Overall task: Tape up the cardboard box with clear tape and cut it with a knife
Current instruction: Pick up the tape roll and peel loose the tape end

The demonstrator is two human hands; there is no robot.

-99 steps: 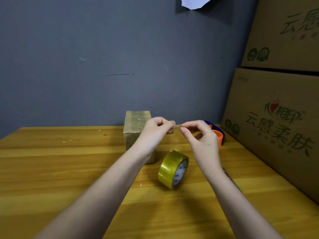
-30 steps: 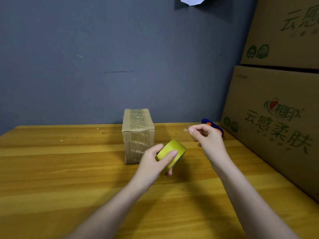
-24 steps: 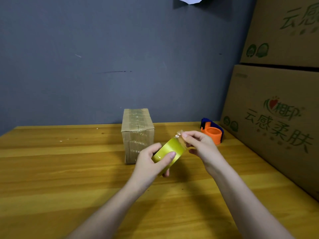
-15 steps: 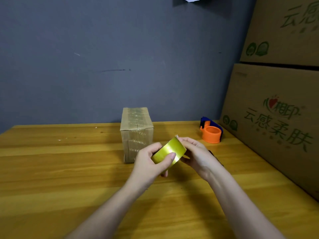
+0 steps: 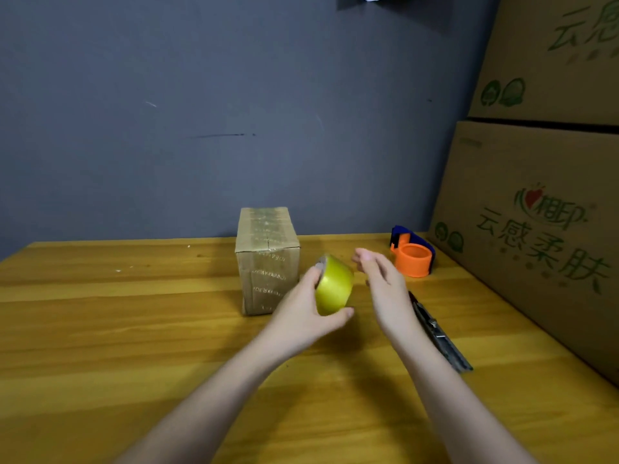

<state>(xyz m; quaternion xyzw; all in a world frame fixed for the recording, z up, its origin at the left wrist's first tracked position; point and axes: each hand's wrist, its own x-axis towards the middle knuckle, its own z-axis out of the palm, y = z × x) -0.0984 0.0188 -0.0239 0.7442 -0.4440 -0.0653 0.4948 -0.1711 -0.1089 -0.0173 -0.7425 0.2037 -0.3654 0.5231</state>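
Observation:
A small cardboard box [image 5: 266, 259] stands upright on the wooden table [image 5: 134, 329] near the back wall, with shiny tape strips over its top. My left hand [image 5: 301, 313] grips a yellowish roll of clear tape [image 5: 333, 284] just right of the box, held above the table. My right hand [image 5: 382, 283] hovers a little right of the roll with fingers apart, not touching it. A utility knife [image 5: 438, 333] lies flat on the table behind my right wrist, partly hidden by it.
An orange and blue tape dispenser [image 5: 412, 252] sits at the back right of the table. Two large printed cartons [image 5: 536, 212] are stacked along the right edge. A grey wall [image 5: 201, 112] closes off the back.
My left hand picked the roll up off the table and turned it. My right hand, which was pinching at the roll's edge, has let go and drawn back to the right, fingers apart.

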